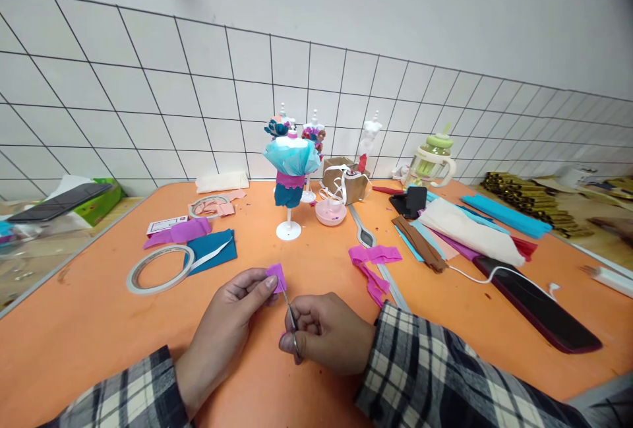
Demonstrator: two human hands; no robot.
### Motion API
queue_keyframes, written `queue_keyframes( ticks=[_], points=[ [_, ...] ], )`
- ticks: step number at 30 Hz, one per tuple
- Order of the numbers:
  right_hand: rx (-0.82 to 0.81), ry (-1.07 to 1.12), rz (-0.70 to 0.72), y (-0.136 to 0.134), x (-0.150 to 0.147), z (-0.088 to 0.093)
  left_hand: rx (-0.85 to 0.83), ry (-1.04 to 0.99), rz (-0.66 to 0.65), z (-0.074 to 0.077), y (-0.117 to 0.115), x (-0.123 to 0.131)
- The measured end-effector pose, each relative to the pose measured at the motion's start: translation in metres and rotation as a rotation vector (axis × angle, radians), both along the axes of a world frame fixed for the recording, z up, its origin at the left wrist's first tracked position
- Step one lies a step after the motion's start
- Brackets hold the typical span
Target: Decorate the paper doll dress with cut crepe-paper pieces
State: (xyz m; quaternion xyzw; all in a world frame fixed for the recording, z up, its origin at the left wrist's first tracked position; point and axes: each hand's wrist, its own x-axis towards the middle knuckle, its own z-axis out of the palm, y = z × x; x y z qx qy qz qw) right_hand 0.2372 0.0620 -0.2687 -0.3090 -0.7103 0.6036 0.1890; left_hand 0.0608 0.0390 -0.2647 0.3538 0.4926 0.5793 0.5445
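Right hand [329, 336] fingers curled shut round scissors [291, 319], long axis near-to-far, tips pointing away, slightly left, at the purple paper piece [275, 276]. Left hand [235, 309] thumb and fingers pinched closed on that piece, above the near-middle table (blade gap: can't tell). Tape roll [158, 289] left, pink strip [376, 255] right. Beyond, dressed mini mannequin [291, 181] upright, partly blocking others behind; box [357, 192] farther right.
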Motion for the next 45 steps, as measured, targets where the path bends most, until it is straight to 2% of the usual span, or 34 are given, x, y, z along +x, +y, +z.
queue_keyframes(
  ticks=[5, 11, 18, 28, 36, 45],
  points=[
    [0.000, -0.019, -0.002, -0.001, 0.002, 0.001, 0.013, 0.000, -0.005, 0.006, 0.000, 0.001],
    [0.016, -0.032, -0.028, -0.003, 0.003, 0.002, 0.012, -0.031, -0.002, 0.003, -0.003, 0.001],
    [-0.030, 0.018, -0.013, -0.002, 0.001, 0.002, -0.005, -0.041, 0.026, 0.008, -0.004, 0.005],
    [0.040, -0.044, -0.038, -0.002, 0.003, 0.002, -0.002, -0.028, 0.012, 0.006, -0.006, 0.006],
    [0.007, -0.008, -0.007, -0.002, 0.003, 0.004, 0.011, 0.009, 0.021, 0.005, -0.005, 0.005],
    [-0.008, 0.008, -0.022, -0.002, 0.002, 0.006, 0.022, 0.030, 0.087, 0.014, -0.006, 0.009]
  ],
)
